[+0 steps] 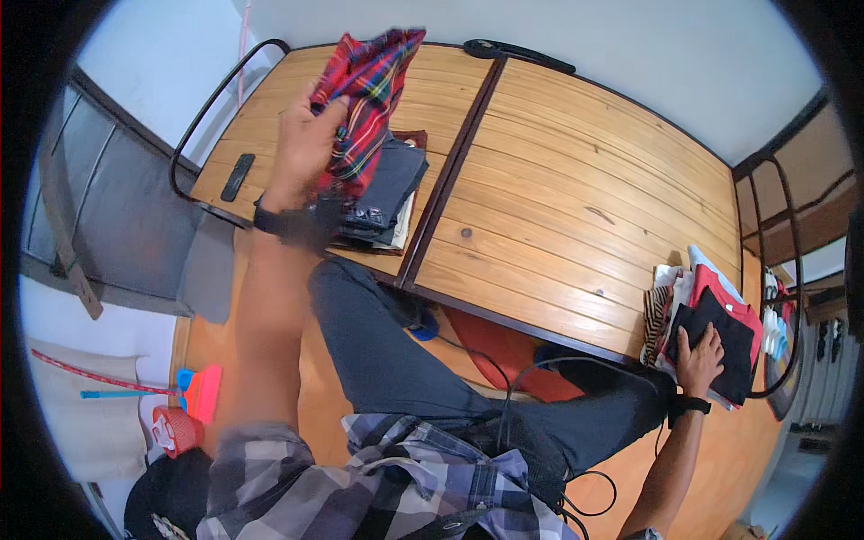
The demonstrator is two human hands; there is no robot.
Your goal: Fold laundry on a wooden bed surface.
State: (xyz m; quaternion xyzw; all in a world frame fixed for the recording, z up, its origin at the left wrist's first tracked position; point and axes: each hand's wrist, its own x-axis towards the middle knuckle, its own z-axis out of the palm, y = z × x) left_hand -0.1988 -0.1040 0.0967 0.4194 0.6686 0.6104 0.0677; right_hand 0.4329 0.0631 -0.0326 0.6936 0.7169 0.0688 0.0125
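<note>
My left hand [307, 145] grips a red tartan cloth garment [371, 94], held over the left part of a wooden slatted surface [540, 182]. Partly hidden beneath it lies a stack of folded dark clothes [391, 182], with a pale edge and a reddish-brown one showing. On the far right, my right hand [700, 361] rests with spread fingers on a folded black garment [732, 337]. That garment tops a pile with a red garment [715, 287], a striped garment [656, 317] and white ones.
A dark remote control [237, 177] lies near the left edge. A black strap-like item [520, 55] is along the back. Curved metal rails [182, 148] bound both ends. Cables [509, 385] hang around my legs. A red basket [177, 430] and a dustpan [202, 391] stand on the floor at left.
</note>
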